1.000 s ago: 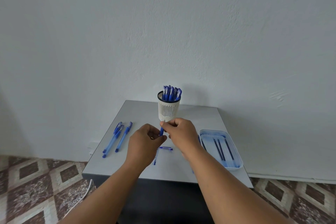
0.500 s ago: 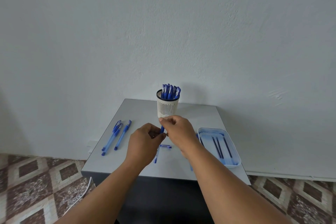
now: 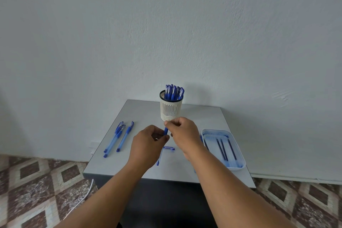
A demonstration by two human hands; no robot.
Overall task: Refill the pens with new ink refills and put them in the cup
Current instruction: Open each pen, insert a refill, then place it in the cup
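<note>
Both hands meet over the middle of the grey table [image 3: 203, 116], just in front of the white slotted cup [image 3: 171, 109] that holds several blue pens. My left hand [image 3: 148, 144] and my right hand [image 3: 183, 133] pinch one short blue pen piece [image 3: 166, 131] between them, held nearly upright. A pen cap [image 3: 168, 148] and a clear barrel part [image 3: 159, 157] lie on the table under my hands. Three blue pens [image 3: 118, 138] lie at the left. A pale blue tray [image 3: 238, 164] at the right holds three dark refills [image 3: 224, 149].
The table stands against a plain white wall. A white cable [image 3: 81, 200] runs over the patterned tile floor at the lower left. Another blue part lies half hidden behind my right forearm near the tray.
My hands stay together on the blue piece; the right fingers have shifted slightly upward on it. The view has tilted a little, so everything sits a bit higher in the frame.
</note>
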